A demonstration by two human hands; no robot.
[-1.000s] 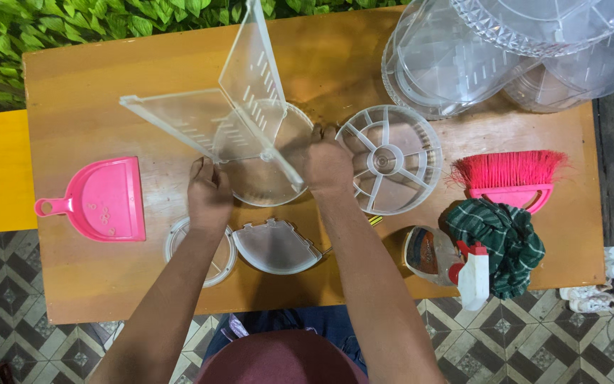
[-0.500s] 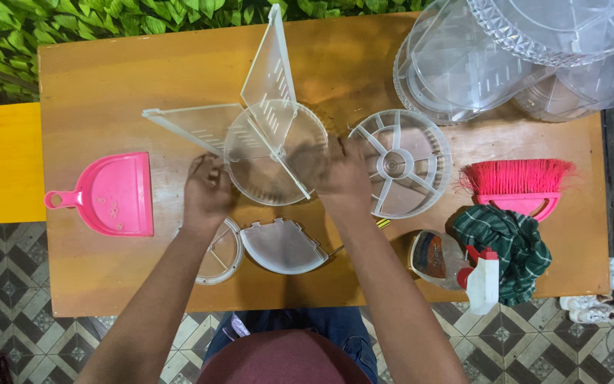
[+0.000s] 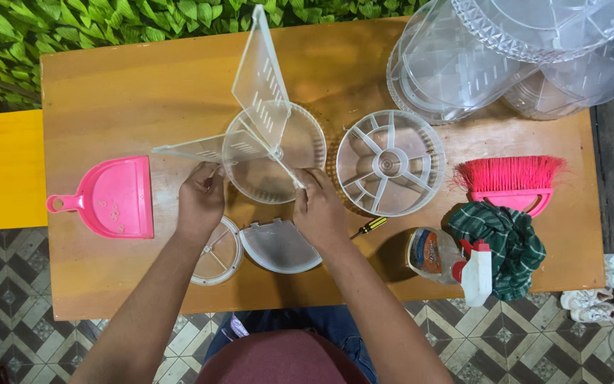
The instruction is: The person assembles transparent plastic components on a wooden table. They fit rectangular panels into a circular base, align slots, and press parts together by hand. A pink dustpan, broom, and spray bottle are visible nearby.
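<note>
- Two bare hands are what we've got closest to us, both reaching over the near edge of the wooden table.
- Our left hand is curled up, fingers pressed together at the left rim of the clear round dish. Whether it's really pinching the rim we can't tell, the knuckles hide it.
- Our right hand is curled the same way, on the near right rim of that dish, fingers tucked under so the grip itself is hidden.
- Just under our hands, nearer to us, sit a small clear round lid and a clear wedge-shaped tray piece, side by side.
- A little yellow-handled screwdriver lies just right of our right wrist.
- The dish sits mid-table and has clear slotted divider panels standing up from its middle, one pointing away from us, one leaning out to the left.
- Left of all that, a pink dustpan lies flat, handle pointing left.
- Right of the dish, touching or nearly touching it, is a clear round sectioned tray.
- Further right: a spray bottle on its side, a green checked cloth against it, and a pink hand brush just beyond the cloth.
- At the far right corner, a stack of big clear plastic covers hangs over the table edge.
- Beyond the table there are green leaves.
</note>
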